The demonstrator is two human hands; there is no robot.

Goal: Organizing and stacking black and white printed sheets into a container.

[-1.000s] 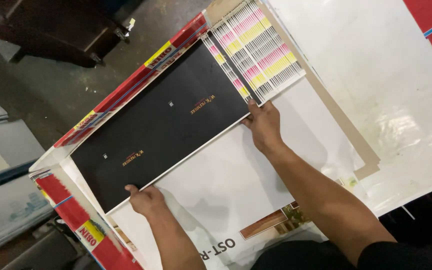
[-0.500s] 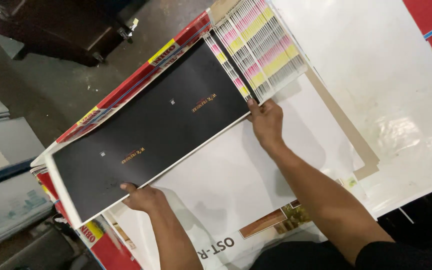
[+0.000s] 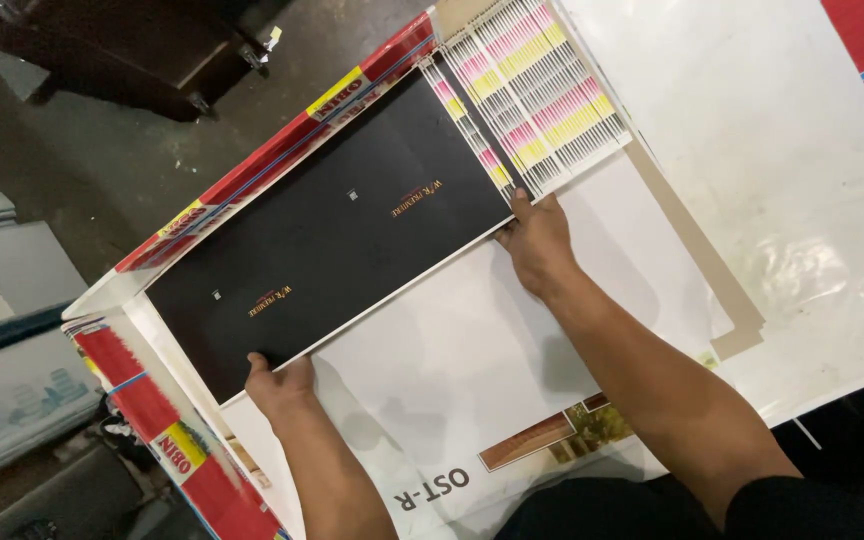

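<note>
Your left hand (image 3: 277,382) grips the near corner of the black sheet (image 3: 332,235), your right hand (image 3: 537,240) presses its far edge beside the striped colour-bar sheet (image 3: 537,85), all over white sheets (image 3: 472,350).

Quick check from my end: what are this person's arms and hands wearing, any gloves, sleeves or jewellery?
Both hands are bare: no gloves on the left hand or the right hand, and no rings, watch or wristband show. Both forearms are uncovered. A dark, black-looking sleeve starts on the right upper arm at the bottom edge of the view.

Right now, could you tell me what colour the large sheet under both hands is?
Black sheet, small gold marks; head view.
</note>
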